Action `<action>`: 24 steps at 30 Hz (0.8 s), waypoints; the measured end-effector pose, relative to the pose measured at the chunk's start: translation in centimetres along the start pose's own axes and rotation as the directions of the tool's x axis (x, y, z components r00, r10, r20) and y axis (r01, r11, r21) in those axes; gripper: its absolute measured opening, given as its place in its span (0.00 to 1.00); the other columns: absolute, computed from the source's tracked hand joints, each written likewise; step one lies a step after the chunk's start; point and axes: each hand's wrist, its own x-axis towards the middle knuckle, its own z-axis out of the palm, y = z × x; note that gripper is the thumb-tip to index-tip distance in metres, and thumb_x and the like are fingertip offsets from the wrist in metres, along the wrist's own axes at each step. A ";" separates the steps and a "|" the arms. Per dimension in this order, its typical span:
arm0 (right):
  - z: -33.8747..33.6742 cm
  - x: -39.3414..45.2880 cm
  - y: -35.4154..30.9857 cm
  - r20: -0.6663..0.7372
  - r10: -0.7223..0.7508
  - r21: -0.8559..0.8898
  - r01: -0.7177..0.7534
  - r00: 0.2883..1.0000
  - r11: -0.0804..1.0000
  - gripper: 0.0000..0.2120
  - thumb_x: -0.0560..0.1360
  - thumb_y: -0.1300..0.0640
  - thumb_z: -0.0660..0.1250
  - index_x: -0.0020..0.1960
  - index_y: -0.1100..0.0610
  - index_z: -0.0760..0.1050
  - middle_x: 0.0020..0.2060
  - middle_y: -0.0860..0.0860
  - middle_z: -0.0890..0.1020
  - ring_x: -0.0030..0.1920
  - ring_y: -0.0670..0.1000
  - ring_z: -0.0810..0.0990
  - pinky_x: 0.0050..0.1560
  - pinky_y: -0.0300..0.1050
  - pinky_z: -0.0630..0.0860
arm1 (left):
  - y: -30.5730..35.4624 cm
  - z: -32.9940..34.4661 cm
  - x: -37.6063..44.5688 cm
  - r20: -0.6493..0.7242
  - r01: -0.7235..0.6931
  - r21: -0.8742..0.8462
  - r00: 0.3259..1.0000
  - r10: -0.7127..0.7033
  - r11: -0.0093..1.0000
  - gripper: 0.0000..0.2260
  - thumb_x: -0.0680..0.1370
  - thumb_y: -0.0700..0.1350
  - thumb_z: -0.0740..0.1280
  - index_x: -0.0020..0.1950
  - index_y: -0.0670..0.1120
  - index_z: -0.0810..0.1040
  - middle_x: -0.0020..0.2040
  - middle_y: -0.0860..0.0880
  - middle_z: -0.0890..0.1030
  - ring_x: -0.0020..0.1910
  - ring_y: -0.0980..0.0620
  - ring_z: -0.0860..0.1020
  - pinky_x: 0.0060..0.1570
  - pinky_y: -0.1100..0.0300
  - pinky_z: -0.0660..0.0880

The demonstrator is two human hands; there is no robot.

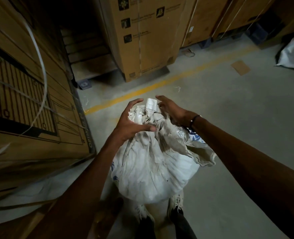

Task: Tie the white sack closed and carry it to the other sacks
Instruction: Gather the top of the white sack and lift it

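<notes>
A full white sack point(153, 173) stands on the concrete floor just in front of my feet, its mouth gathered into a crumpled bunch point(148, 112) at the top. My left hand point(132, 119) curls around the left side of that bunch, thumb pressed across the fabric below it. My right hand point(172, 109) lies against the right side of the bunch, fingers spread and arched over it; a dark band is on that wrist. A loose flap of the sack point(203, 156) hangs out to the right. No tie or string shows on the neck.
Large cardboard cartons stand close on the left point(30, 94) and ahead point(148, 37), more along the back right. A yellow floor line point(142, 90) runs diagonally. Another pale sack point(293, 52) lies at the far right edge. A cardboard scrap point(240, 67) lies on the floor.
</notes>
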 end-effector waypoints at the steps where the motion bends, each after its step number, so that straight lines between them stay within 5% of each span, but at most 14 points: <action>1: 0.4 0.6 -0.4 0.051 0.042 -0.043 -0.040 0.998 0.998 0.41 0.82 0.27 0.48 0.35 0.62 0.73 0.24 0.51 0.71 0.20 0.48 0.65 0.20 0.36 0.61 | -0.1 0.5 0.1 -0.017 -0.015 0.017 1.000 0.015 1.000 0.45 0.54 0.48 0.89 0.68 0.59 0.77 0.67 0.53 0.82 0.66 0.52 0.81 0.66 0.52 0.80; 3: 1.1 2.4 -0.7 0.104 0.075 -0.114 -0.063 0.992 0.991 0.43 0.73 0.16 0.49 0.45 0.57 0.75 0.29 0.55 0.66 0.24 0.50 0.59 0.23 0.37 0.59 | -0.3 1.6 0.5 -0.025 -0.026 0.056 0.999 0.027 0.998 0.41 0.54 0.44 0.90 0.65 0.52 0.80 0.59 0.52 0.86 0.60 0.52 0.85 0.64 0.46 0.81; 5: 1.0 4.3 0.1 0.196 0.103 -0.082 -0.089 0.975 0.993 0.47 0.67 0.13 0.54 0.48 0.57 0.76 0.37 0.66 0.70 0.30 0.58 0.67 0.31 0.48 0.67 | 0.0 2.0 1.0 -0.041 -0.016 0.091 0.999 0.020 0.996 0.37 0.55 0.42 0.90 0.61 0.48 0.81 0.55 0.51 0.88 0.56 0.50 0.86 0.62 0.43 0.82; 7: 1.2 3.6 -1.2 0.256 0.132 -0.043 -0.125 0.958 0.991 0.46 0.75 0.18 0.53 0.52 0.61 0.82 0.49 0.76 0.77 0.40 0.64 0.79 0.39 0.56 0.78 | 0.1 1.8 1.5 -0.065 -0.015 0.100 0.998 0.022 0.995 0.35 0.56 0.45 0.90 0.60 0.50 0.81 0.54 0.50 0.88 0.56 0.48 0.86 0.61 0.41 0.82; 9: 0.6 3.2 -1.8 0.227 0.088 0.003 -0.091 0.970 0.996 0.43 0.82 0.26 0.48 0.61 0.62 0.82 0.60 0.69 0.84 0.50 0.64 0.86 0.50 0.55 0.85 | 0.3 2.0 1.6 -0.091 -0.023 0.112 0.995 0.033 0.993 0.33 0.58 0.48 0.89 0.59 0.51 0.80 0.53 0.50 0.88 0.54 0.47 0.86 0.59 0.41 0.83; 11: -0.4 3.3 -1.9 0.171 0.080 0.004 -0.082 0.982 0.997 0.41 0.82 0.27 0.47 0.81 0.55 0.66 0.76 0.63 0.74 0.67 0.62 0.81 0.66 0.60 0.80 | 0.5 2.6 1.6 -0.127 -0.034 0.129 0.991 0.051 0.991 0.29 0.60 0.48 0.89 0.56 0.51 0.79 0.50 0.51 0.87 0.51 0.47 0.86 0.56 0.42 0.83; 12: -0.8 3.1 -1.9 0.158 0.075 -0.003 -0.076 0.985 0.997 0.40 0.82 0.26 0.48 0.85 0.50 0.58 0.75 0.57 0.76 0.65 0.57 0.82 0.64 0.58 0.81 | 0.5 3.0 1.5 -0.146 -0.038 0.129 0.988 0.057 0.991 0.27 0.61 0.47 0.88 0.54 0.51 0.79 0.49 0.50 0.87 0.50 0.47 0.86 0.55 0.42 0.83; 13: -1.5 2.9 -1.9 0.155 0.076 -0.010 -0.076 0.985 0.997 0.38 0.81 0.25 0.50 0.83 0.47 0.59 0.63 0.51 0.83 0.54 0.49 0.86 0.52 0.50 0.84 | 0.4 3.5 1.4 -0.167 -0.038 0.127 0.984 0.059 0.991 0.26 0.62 0.47 0.88 0.53 0.50 0.79 0.48 0.49 0.87 0.49 0.45 0.86 0.55 0.42 0.83; 15: -2.6 2.9 -1.4 0.125 0.113 -0.008 -0.113 0.986 0.994 0.33 0.82 0.27 0.55 0.71 0.53 0.69 0.34 0.46 0.87 0.29 0.44 0.84 0.29 0.39 0.80 | 0.2 4.4 1.4 -0.208 -0.020 0.115 0.977 0.044 0.993 0.26 0.62 0.49 0.88 0.53 0.50 0.80 0.49 0.49 0.87 0.50 0.43 0.86 0.56 0.41 0.82; 16: -3.2 2.3 -1.1 0.122 0.127 -0.015 -0.126 0.984 0.992 0.33 0.82 0.29 0.56 0.67 0.58 0.72 0.30 0.49 0.86 0.26 0.46 0.83 0.27 0.38 0.78 | 0.1 4.8 1.5 -0.225 -0.003 0.107 0.974 0.027 0.994 0.26 0.61 0.50 0.88 0.54 0.50 0.80 0.50 0.48 0.87 0.51 0.43 0.86 0.57 0.41 0.82; 18: -4.5 0.8 -1.0 0.139 0.115 -0.022 -0.113 0.984 0.993 0.38 0.82 0.29 0.57 0.68 0.64 0.75 0.40 0.54 0.88 0.36 0.50 0.86 0.38 0.41 0.82 | 0.1 5.5 1.6 -0.255 0.042 0.102 0.967 -0.014 0.994 0.29 0.60 0.53 0.88 0.55 0.50 0.80 0.51 0.50 0.88 0.53 0.46 0.86 0.59 0.43 0.82; 21: -6.7 -0.7 0.0 0.085 0.041 -0.064 -0.036 0.996 0.997 0.42 0.78 0.24 0.57 0.75 0.57 0.75 0.69 0.56 0.81 0.67 0.56 0.81 0.74 0.57 0.73 | 0.1 5.6 1.8 -0.313 0.103 0.088 0.947 -0.071 0.991 0.29 0.59 0.53 0.88 0.55 0.51 0.81 0.52 0.51 0.88 0.54 0.49 0.86 0.60 0.45 0.82; 24: -9.3 -2.0 2.2 0.161 0.044 0.144 -0.068 0.986 0.987 0.43 0.76 0.25 0.62 0.77 0.57 0.74 0.72 0.56 0.81 0.73 0.58 0.79 0.81 0.59 0.65 | 0.3 5.4 1.7 -0.358 0.148 0.056 0.926 -0.118 0.987 0.28 0.60 0.51 0.88 0.55 0.50 0.82 0.52 0.51 0.88 0.53 0.50 0.87 0.60 0.47 0.83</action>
